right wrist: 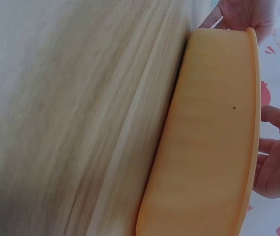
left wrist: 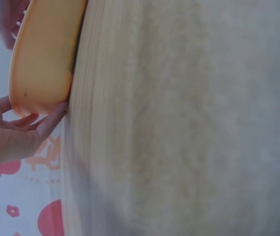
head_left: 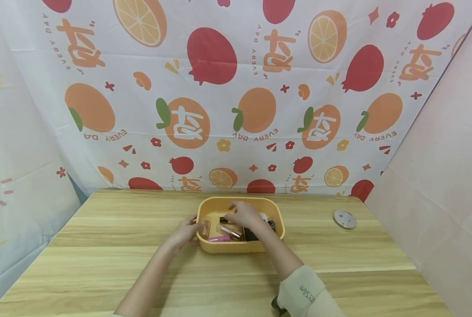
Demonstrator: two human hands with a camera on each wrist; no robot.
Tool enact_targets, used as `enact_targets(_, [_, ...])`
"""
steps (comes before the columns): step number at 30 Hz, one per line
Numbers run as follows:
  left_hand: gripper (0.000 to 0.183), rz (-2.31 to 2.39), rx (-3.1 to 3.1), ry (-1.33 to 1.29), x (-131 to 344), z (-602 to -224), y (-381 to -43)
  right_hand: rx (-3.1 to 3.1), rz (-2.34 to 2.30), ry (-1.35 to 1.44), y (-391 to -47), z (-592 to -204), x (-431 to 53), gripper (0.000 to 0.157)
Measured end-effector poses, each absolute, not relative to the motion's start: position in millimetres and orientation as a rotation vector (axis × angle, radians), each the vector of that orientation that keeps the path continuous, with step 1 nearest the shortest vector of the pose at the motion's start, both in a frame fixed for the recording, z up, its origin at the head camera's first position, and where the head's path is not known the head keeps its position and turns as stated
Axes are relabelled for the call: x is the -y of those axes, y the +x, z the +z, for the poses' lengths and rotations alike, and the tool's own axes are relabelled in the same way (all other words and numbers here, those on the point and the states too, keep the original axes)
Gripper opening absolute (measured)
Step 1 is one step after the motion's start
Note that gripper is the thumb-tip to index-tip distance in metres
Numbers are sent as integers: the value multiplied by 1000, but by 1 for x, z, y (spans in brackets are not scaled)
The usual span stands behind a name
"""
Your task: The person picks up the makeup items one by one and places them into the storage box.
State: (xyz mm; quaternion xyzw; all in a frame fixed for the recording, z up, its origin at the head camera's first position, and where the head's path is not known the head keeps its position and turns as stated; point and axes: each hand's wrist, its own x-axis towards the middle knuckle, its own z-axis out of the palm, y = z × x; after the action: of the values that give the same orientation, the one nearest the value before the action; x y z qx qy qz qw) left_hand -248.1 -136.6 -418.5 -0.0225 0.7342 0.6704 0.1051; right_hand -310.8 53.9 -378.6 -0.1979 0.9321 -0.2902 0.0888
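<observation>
A yellow plastic storage bin (head_left: 241, 247) stands on the wooden table. My left hand (head_left: 185, 232) grips its left end, with the thumb at the rim and the fingers against the outer wall, as the left wrist view also shows. My right hand (head_left: 245, 215) reaches over the bin, fingers apart and lowered inside; nothing shows between them, though the rim hides the fingertips in the right wrist view. Inside lie a lipstick-like tube (head_left: 232, 232), a pink tube (head_left: 219, 238), a small clear-and-pink item (head_left: 205, 229) and a dark item (head_left: 223, 219) near the right fingertips. Black items (head_left: 250, 235) are partly under the right wrist.
A round, flat silvery-white case (head_left: 344, 219) lies on the table (head_left: 323, 251) to the right of the bin. Behind the table hangs a fruit-printed cloth (head_left: 255, 154), and pale cloth (head_left: 438, 176) hangs at both sides.
</observation>
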Motion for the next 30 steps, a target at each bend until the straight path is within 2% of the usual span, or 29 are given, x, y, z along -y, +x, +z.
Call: enact_targets(30, [52,1985,-2182,-65,136,-419,-248,-2764,-915,-552,-314,-374,-85,32])
